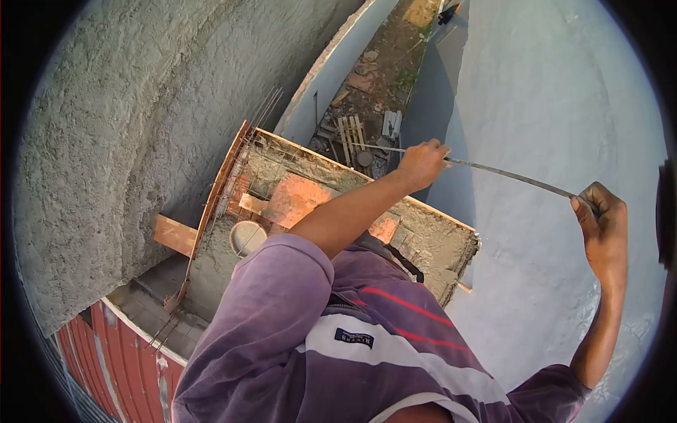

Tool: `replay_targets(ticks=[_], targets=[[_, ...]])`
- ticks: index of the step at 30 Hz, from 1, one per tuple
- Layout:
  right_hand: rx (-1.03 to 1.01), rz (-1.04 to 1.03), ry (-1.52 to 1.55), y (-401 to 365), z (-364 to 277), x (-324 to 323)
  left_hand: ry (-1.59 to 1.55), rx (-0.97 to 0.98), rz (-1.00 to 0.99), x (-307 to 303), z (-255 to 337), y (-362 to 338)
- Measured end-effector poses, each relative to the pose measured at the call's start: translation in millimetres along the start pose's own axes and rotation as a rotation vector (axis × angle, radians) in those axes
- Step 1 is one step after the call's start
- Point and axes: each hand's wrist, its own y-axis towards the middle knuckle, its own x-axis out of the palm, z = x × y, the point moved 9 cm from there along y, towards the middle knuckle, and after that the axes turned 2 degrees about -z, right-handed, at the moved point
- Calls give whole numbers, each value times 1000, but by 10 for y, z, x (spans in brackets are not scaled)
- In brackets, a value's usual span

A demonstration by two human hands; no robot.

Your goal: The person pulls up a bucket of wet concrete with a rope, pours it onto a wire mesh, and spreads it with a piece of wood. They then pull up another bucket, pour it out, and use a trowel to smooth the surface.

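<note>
A thin, grey, slightly bent metal rod (pixel 504 173) runs across the upper middle of the head view, above a drop beside the wall. My left hand (pixel 423 163) is closed around it, with a length of the rod jutting out to the left past my fist. At the rod's right end, my right hand (pixel 601 222) grips it with the thumb pressed against it and the wrist raised. Between my two hands the rod is bare and sags toward the right. Part of the fingers of each hand is hidden.
Below me is a board-edged slab (pixel 451 243) with wet mortar, orange tiles (pixel 300 201) and a round bucket (pixel 248 238). Rebar ends (pixel 264 106) stick up at its corner. A rough wall (pixel 106 141) stands left, a smooth pale wall (pixel 550 92) right. Rubble and a pallet (pixel 350 137) lie far below.
</note>
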Motion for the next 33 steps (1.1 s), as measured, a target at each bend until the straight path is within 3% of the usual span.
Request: replay_targets(ticks=[2,6,9,11,14,19,24,27,33], targets=[[-132,154,-50,159,-116,343,-6,-104,-5,-16,-356,-160],[-140,209,-87,596,251,1159,-25,-350,-133,-198,-1404,-904],[38,193,21,936,720,1907,53,-615,-250,-256,-2297,-1871],[154,185,103,1136,1075,2534,7,-800,-291,-382,-2482,-2473],[342,199,182,1468,1584,3524,-41,-889,-302,-193,-2712,-3240],[574,172,304,2100,2536,5633,2,-871,-251,476,-2970,-3930],[836,133,492,2556,3364,7756,83,-820,-329,1219,-3122,-3982],[1016,150,646,2742,3521,8539,117,-771,-372,1557,-3237,-4010],[1163,198,747,3047,4128,10322,154,-791,-504,1681,-3367,-3925]])
